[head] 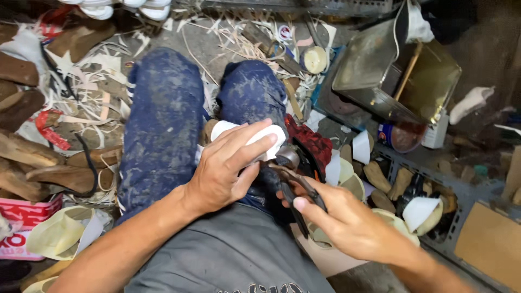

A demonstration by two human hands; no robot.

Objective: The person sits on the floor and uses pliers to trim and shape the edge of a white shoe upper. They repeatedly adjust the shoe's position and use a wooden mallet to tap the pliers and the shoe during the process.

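My left hand point(228, 165) lies over a white shoe upper point(268, 135) stretched on a form between my knees, fingers wrapped across its top. My right hand point(347, 220) grips dark metal pincers point(296, 187) by the handles; their head sits against the lower edge of the white piece. Both legs wear stained blue trousers point(163, 125), and the shoe rests between them. The underside of the white piece is hidden by my fingers.
Pale strips and offcuts point(103, 70) litter the floor at the left with wooden shoe forms point(32, 157). A dented metal tin point(391, 70) with a stick stands at the upper right beside a small can point(401, 135). Cut soles point(418, 209) fill a rack at the right.
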